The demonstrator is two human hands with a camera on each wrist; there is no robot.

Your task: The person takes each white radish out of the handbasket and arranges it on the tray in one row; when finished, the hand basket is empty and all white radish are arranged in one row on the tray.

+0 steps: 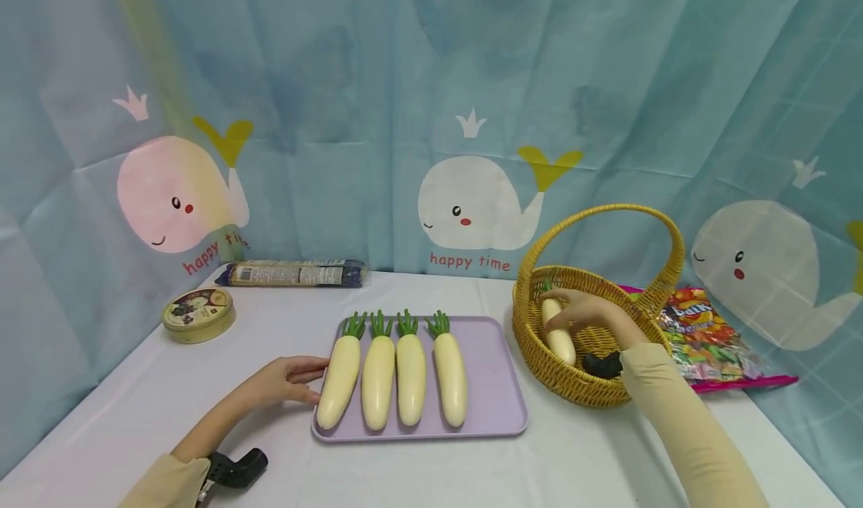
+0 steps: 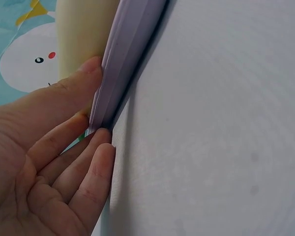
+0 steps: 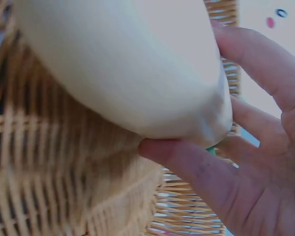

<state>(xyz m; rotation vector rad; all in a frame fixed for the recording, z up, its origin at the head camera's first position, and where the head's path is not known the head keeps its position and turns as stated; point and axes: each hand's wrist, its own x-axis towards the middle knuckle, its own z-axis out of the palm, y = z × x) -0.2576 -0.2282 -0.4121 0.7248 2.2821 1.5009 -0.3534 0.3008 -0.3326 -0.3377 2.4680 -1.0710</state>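
Note:
In the basket [image 3: 44, 172], my right hand [image 1: 578, 310] holds a white radish [image 3: 132, 64], its fingers and thumb on opposite sides. The head view shows this radish with green leaf stubs at its far end, lying along the basket's left side. At the tray's left edge is my left hand [image 1: 291, 382]; its thumb and fingertips touch the rim of the lilac tray [image 2: 130, 54], with the fingers only loosely bent. Several white radishes [image 1: 377, 381] lie side by side on that tray, leaves pointing away. The leftmost radish [image 2: 83, 34] is closest to my left hand.
Right of the basket lies a colourful candy bag [image 1: 708, 336]. A round tin [image 1: 198, 315] sits at the left, and a long clear-and-blue packet [image 1: 293, 273] lies behind it. A whale-print curtain [image 1: 377, 118] hangs behind the table. The basket's tall handle [image 1: 607, 209] arches over it.

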